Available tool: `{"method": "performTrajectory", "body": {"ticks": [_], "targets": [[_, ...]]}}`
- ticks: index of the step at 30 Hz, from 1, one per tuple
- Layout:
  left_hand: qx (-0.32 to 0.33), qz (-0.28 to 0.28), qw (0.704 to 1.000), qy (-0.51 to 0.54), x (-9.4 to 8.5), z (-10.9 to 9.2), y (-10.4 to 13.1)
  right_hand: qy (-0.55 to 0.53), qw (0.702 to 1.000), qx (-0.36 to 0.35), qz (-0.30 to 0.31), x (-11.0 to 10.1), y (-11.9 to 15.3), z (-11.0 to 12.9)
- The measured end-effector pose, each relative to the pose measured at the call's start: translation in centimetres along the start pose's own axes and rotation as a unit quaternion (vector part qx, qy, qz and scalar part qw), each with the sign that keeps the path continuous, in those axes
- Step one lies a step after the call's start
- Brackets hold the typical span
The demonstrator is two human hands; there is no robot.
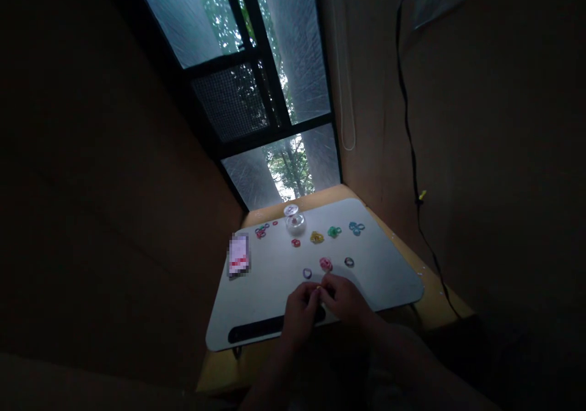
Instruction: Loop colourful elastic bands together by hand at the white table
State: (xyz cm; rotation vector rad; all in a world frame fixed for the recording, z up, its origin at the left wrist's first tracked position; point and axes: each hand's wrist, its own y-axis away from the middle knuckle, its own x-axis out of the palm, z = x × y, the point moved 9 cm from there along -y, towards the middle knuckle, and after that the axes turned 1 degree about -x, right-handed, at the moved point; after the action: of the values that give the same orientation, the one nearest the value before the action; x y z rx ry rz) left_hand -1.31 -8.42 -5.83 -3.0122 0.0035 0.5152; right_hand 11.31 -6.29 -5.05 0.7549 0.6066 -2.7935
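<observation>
My left hand [301, 306] and my right hand [341, 296] meet at the front of a white board [260, 283]. Between their pinched fingertips is a small yellow item [319, 287], too small to name. Just beyond my fingers lie a pink bundle of rings [325, 264], a purple ring [307, 273] and a dark ring [349, 262]. Farther back sit a red bundle [295, 243], a yellow bundle [316, 237], a green bundle [334, 232] and a blue bundle [356, 228]. Mixed rings [260, 231] lie at the back left.
A clear round container [295, 223] with a lid [291, 210] stands at the back of the board. A blurred-out phone-like object [238, 254] lies on the left. The board has a dark slot [256, 329] in front and rests on a wooden surface [220, 371]. A cable [413, 154] hangs at right.
</observation>
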Motion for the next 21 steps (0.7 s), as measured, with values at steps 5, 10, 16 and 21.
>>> {"method": "performTrajectory", "body": {"ticks": [5,10,16,21], "targets": [[0.003,-0.013,1.000,-0.003,-0.17,-0.15,0.12,-0.007,1.000,-0.005,0.000,-0.11,-0.01,0.19],[0.005,-0.018,0.999,-0.035,-0.18,-0.19,-0.06,-0.006,1.000,-0.010,0.014,0.08,0.07,0.16],[0.006,-0.030,0.998,-0.059,-0.33,0.15,-0.28,-0.017,1.000,-0.005,0.016,0.03,0.10,0.11],[0.002,-0.019,0.999,-0.050,-0.21,0.54,-0.50,-0.011,1.000,-0.003,0.007,-0.04,0.12,-0.01]]}}
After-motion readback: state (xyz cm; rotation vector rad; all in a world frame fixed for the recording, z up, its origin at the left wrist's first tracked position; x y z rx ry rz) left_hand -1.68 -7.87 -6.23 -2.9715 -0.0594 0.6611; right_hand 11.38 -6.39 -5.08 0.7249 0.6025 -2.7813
